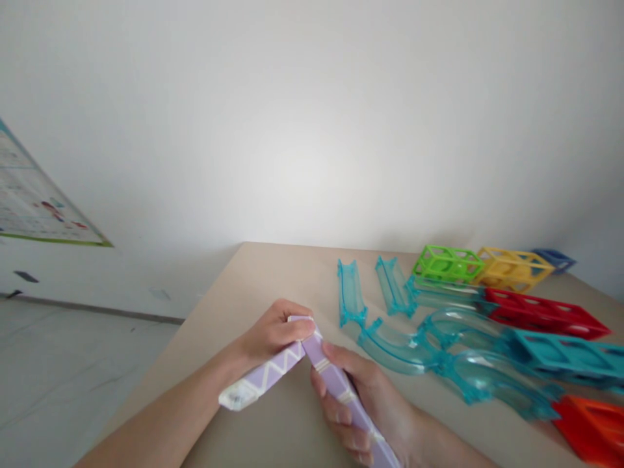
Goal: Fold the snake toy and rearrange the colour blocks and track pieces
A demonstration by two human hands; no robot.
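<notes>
In the lower centre of the frame, a purple-and-white segmented toy (332, 379) is being held up between two bare hands, above a beige table (263, 279). One stretch, patterned with a white zigzag, is being angled toward the lower left; the other is being slanted toward the bottom edge (whether one bent piece or two is being shown cannot be told). The peak where they are meeting is being pinched by the left hand (280, 325), its thumb and fingers clamped on the toy. The slanting stretch is being clasped by the right hand (377, 387), the thumb being laid on one side and the fingers being wrapped around the other.

To the right, much of the tabletop is being occupied by translucent blue track pieces (351, 292). Beyond and beside these, a green block (448, 263), a yellow block (514, 268), a red block (546, 312), a teal block (568, 354) and an orange-red block (592, 429) are being supported by the table. The upper frame is being filled by a pale wall (312, 130).
</notes>
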